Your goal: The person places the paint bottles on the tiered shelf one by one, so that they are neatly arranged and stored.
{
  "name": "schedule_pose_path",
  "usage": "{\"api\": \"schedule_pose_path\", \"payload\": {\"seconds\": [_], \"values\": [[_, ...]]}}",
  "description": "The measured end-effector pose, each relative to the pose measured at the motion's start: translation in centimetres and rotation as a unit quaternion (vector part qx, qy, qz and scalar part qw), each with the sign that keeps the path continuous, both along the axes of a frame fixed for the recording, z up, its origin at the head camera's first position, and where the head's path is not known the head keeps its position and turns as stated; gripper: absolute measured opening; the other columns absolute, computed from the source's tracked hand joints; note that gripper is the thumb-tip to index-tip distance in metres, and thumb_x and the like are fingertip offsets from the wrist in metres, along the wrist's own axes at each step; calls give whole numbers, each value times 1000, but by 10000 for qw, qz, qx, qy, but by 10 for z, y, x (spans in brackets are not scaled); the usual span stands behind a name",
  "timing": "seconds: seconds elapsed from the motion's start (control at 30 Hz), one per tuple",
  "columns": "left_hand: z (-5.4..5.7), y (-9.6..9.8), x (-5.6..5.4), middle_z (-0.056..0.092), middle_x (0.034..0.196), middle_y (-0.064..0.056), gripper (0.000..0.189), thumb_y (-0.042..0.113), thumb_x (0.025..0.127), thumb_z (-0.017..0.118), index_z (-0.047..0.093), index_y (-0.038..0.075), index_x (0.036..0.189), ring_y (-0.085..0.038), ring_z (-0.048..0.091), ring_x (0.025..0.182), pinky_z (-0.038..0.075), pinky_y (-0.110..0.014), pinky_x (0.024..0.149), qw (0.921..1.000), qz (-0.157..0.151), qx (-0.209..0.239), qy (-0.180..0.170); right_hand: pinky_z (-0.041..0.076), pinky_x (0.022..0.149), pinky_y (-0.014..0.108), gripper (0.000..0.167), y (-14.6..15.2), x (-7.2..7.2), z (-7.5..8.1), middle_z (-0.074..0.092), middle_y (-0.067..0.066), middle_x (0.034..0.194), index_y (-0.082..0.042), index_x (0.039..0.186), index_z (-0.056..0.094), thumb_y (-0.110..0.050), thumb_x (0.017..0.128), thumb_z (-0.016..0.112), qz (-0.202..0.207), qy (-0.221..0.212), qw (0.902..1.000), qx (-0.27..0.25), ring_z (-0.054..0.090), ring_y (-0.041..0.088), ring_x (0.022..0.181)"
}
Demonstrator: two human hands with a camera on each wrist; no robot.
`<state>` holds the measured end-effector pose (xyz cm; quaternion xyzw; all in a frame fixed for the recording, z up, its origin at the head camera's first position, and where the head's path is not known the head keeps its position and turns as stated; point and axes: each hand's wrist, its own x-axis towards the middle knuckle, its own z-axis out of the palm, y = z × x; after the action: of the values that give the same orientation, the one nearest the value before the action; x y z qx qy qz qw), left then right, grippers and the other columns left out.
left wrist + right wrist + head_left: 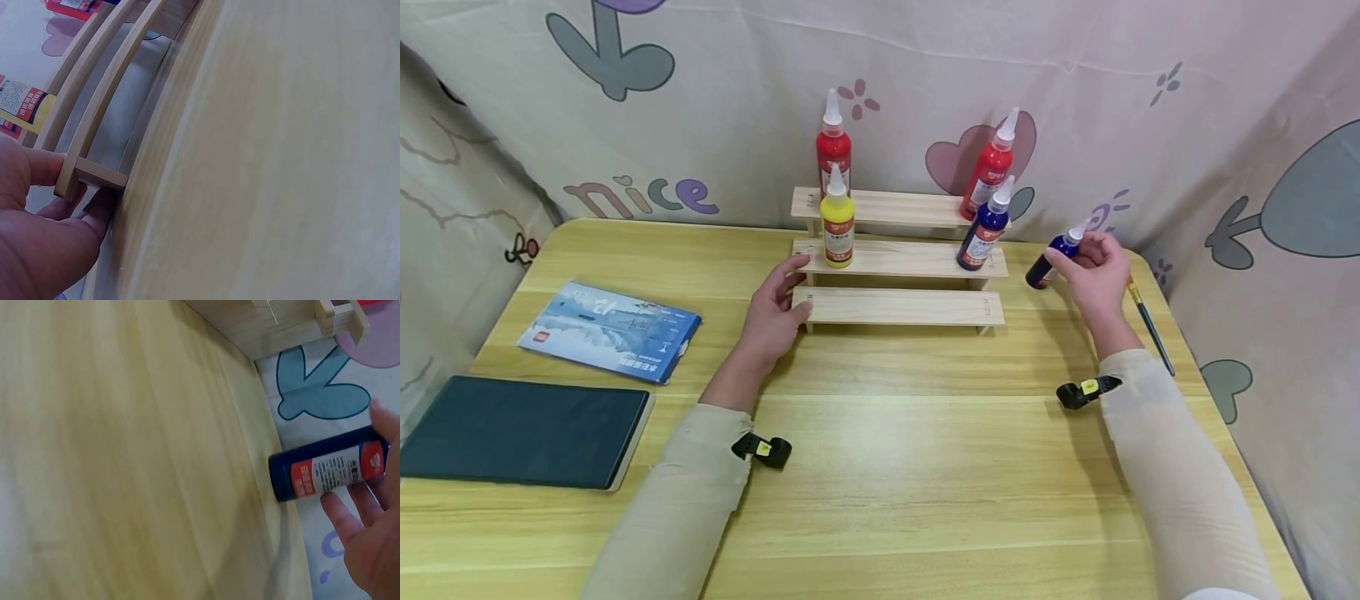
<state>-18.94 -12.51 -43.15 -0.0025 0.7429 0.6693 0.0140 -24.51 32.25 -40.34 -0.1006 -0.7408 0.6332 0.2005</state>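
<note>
A three-step wooden rack [898, 307] stands near the table's back edge. My left hand [775, 308] grips the left end of its lowest steps. In the left wrist view, the thumb and fingers lie around the end of a plank [103, 119]. Over at the right, my right hand [1097, 271] pinches a dark blue paint bottle [331, 464] with a white nozzle near its top. That bottle is tilted beside the rack; whether its base touches the table I cannot tell. A red bottle [833, 150], yellow bottle [838, 229], second red bottle [987, 175] and another blue bottle [982, 236] stand on the upper two steps.
A paintbrush [1152, 329] lies to the right of the right hand. On the left are a blue printed pad [613, 329] and a dark green flat case [520, 432]. A patterned curtain [760, 100] hangs right behind the table [887, 467].
</note>
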Motion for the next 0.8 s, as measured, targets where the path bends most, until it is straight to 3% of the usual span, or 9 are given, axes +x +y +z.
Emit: {"api": "schedule_pose_path", "payload": {"seconds": [0.17,0.4,0.53,0.67,0.8], "values": [[0,0,0,42,152,-2,65,-13,93,55,50,25,146,-19,39,138,26,-41,113,10000,-5,-12,18,53,73,18,35,4,5,-3,68,4,103,-8,116,68,5,84,76,314,173,9993,-72,65,14,91],[-1,0,0,41,153,0,65,-13,94,55,49,25,147,-19,38,138,25,-41,114,10000,-28,-32,-15,47,86,22,36,-6,17,9,65,4,106,-9,114,66,-8,82,82,78,-87,9972,743,60,17,96],[-2,0,0,39,154,1,65,-12,94,55,49,26,147,-18,38,139,25,-41,114,10000,-50,-26,-27,51,84,23,35,5,13,-2,65,4,109,-6,120,66,-2,87,76,594,110,9982,-8,63,16,97],[-2,0,-1,40,153,0,65,-13,94,55,49,26,146,-19,38,138,26,-41,114,10000,-26,8,-16,56,79,28,38,15,12,-4,67,6,111,-5,128,66,3,91,70,1202,90,9887,-885,67,16,95],[-1,0,-1,41,152,-1,64,-13,94,55,50,26,146,-19,39,138,26,-41,114,10000,-15,-9,-1,56,78,29,39,18,11,-2,68,5,110,-6,129,66,1,91,71,1427,-24,9864,-818,66,16,95]]}}
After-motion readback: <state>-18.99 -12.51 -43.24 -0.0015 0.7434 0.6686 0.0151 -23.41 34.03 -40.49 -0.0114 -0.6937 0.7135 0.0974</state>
